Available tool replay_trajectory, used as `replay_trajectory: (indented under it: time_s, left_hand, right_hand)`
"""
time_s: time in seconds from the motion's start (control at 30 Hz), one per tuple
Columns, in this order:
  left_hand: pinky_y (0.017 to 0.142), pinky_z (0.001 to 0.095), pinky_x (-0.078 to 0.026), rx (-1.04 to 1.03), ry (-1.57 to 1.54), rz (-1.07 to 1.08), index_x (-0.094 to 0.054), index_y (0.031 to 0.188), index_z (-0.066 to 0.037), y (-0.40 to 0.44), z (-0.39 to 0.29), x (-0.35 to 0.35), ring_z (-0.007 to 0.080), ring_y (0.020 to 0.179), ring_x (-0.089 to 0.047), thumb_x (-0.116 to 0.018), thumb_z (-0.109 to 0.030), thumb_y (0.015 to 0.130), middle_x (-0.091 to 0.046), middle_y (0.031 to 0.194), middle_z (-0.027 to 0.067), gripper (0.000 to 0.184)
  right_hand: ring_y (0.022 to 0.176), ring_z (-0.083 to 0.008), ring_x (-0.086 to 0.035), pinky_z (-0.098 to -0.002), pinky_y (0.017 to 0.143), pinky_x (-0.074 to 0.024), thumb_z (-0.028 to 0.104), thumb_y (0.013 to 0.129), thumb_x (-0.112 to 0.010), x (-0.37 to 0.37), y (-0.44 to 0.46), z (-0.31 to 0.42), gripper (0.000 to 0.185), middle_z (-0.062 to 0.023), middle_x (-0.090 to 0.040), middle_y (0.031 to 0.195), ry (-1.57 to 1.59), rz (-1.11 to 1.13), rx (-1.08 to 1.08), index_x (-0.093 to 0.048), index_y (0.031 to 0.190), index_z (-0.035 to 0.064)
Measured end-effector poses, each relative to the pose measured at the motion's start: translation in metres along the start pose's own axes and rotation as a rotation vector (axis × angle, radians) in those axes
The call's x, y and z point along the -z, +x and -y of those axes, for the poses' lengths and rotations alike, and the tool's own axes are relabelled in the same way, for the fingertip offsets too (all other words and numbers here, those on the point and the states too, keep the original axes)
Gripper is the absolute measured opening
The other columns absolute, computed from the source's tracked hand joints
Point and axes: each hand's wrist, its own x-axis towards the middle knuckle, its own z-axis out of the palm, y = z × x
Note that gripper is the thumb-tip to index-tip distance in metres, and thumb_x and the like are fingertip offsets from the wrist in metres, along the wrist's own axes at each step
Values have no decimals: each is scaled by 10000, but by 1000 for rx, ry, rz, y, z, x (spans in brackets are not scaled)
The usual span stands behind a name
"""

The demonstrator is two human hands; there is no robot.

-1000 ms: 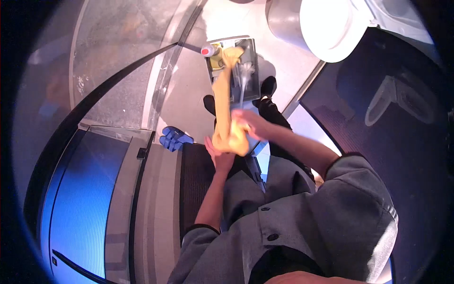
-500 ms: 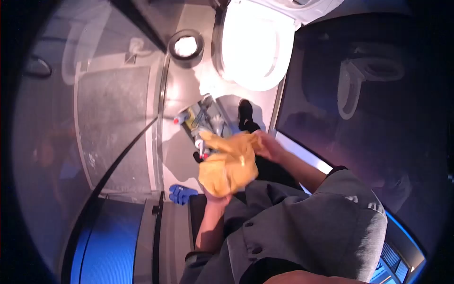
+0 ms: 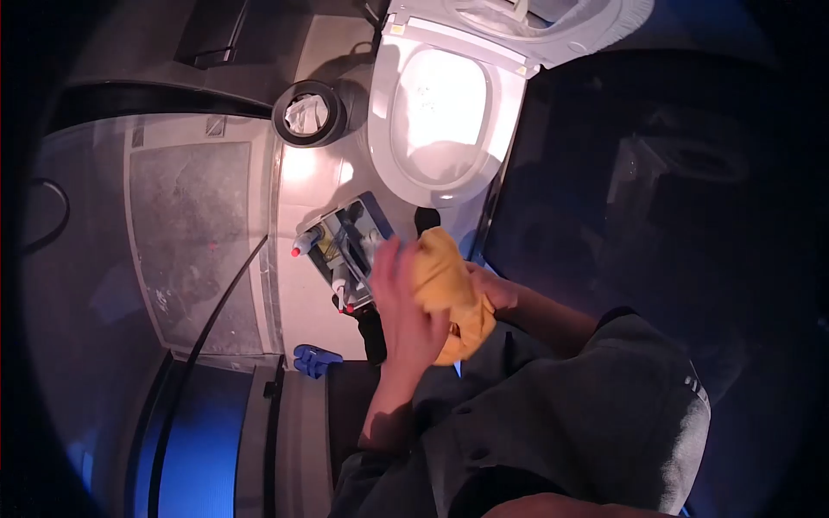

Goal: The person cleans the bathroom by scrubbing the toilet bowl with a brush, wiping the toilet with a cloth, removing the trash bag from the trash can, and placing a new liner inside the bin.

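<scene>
Looking down at a yellow cloth [image 3: 445, 276], bunched and creased, raised between both hands in front of the torso. Overlapping in view, beyond the left hand: the near side of a tray [image 3: 373, 207] on the floor [image 3: 302, 186], set at an angle, with red-tipped bottles [image 3: 339, 281] jutting past its edges.

Around the tray, pale floor on the left as far as the shower enclosure's edge [image 3: 273, 216], and more toward the blue slippers [image 3: 316, 361] below. Tighter toward the toilet [image 3: 397, 160], with only a narrow strip of floor between its rounded front and the tray. Close beside the toilet, a round black bin [image 3: 335, 138] with white contents. Bounded on the right by a dark, reflective panel [image 3: 639, 259].

As for the left grip [image 3: 410, 315], loosely open, fingers raised and a little blurred, against the cloth's left side. As for the right grip [image 3: 496, 289], at the cloth's right edge and touching it, with fingers mostly hidden; impossible to tell how far closed.
</scene>
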Motion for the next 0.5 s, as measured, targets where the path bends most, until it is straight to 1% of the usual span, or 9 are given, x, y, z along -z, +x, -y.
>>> replay_trajectory:
  time_s: [0.03, 0.17, 0.23, 0.27, 0.3, 0.33, 0.4, 0.43, 0.5]
  left_hand:
    - [1033, 420, -209, -172, 586, 122, -234, 1336, -37, 11, -1, 4, 380, 1259, -257, -653, -228, 750, -236, 1355, 249, 745]
    - [1022, 450, -213, 30, 206, -100, -234, 1334, -23, 18, 23, 10, 403, 1267, -219, -650, -177, 757, -176, 1387, 236, 728]
    - [1011, 442, -243, 144, 157, -109, -247, 1329, -35, 1, 59, 10, 388, 1257, -254, -642, -163, 763, -185, 1388, 219, 702]
    - [999, 434, -274, 247, 104, -106, -261, 1325, -47, -9, 76, 9, 372, 1247, -288, -633, -149, 768, -195, 1389, 202, 678]
    - [999, 434, -274, 260, 101, -110, -261, 1325, -47, -20, 87, 7, 372, 1247, -288, -633, -149, 768, -195, 1389, 202, 678]
    - [980, 421, -305, 399, 2, -101, -275, 1318, -58, -30, 97, 4, 347, 1227, -332, -623, -129, 773, -237, 1371, 190, 651]
    - [962, 408, -336, 566, -93, -95, -289, 1312, -69, -41, 113, -2, 322, 1206, -376, -612, -108, 778, -279, 1354, 178, 625]
    - [949, 402, -353, 666, -135, -87, -297, 1309, -73, -47, 118, -6, 305, 1193, -396, -606, -99, 781, -322, 1326, 171, 612]
    - [921, 390, -389, 779, -163, -91, -318, 1301, -72, -50, 124, -20, 276, 1170, -431, -590, -87, 794, -417, 1253, 159, 576]
  right_hand:
    - [1179, -196, -425, -330, 998, -340, 271, 869, -536, -6, 5, 7, 559, -83, -393, 1308, -212, -131, 26, -305, 1328, 51]
    - [934, -162, -579, -318, 827, -473, 73, 831, -578, -6, 46, 81, 397, -37, -586, 1034, -732, -604, 175, -448, 1205, 43]
    - [857, -135, -585, -277, 755, -481, 46, 818, -584, 2, 84, 138, 343, -25, -592, 964, -1242, -389, 469, -502, 1151, 43]
    - [804, -125, -590, -266, 696, -477, 84, 818, -603, -12, 117, 162, 334, -31, -606, 905, -1448, -299, 745, -511, 1138, 59]
    - [840, -168, -590, -287, 729, -467, 120, 805, -631, -20, 142, 195, 335, -49, -609, 917, -1833, -354, 785, -536, 1123, 75]
    - [801, -235, -566, -336, 735, -458, 113, 762, -617, -4, 180, 224, 342, -64, -553, 939, -2000, -285, 1055, -585, 1101, 149]
    - [1071, -276, -489, -378, 800, -432, 166, 791, -544, 22, 250, 273, 290, -120, -529, 1127, -2222, -318, 882, -560, 1054, 45]
    - [1071, -276, -489, -378, 800, -432, 166, 791, -544, 31, 262, 258, 290, -120, -529, 1127, -2209, -316, 849, -560, 1054, 45]
    - [993, -289, -517, -351, 780, -425, 168, 758, -562, 47, 279, 227, 218, -126, -552, 1059, -2329, -491, 1474, -607, 943, 60]
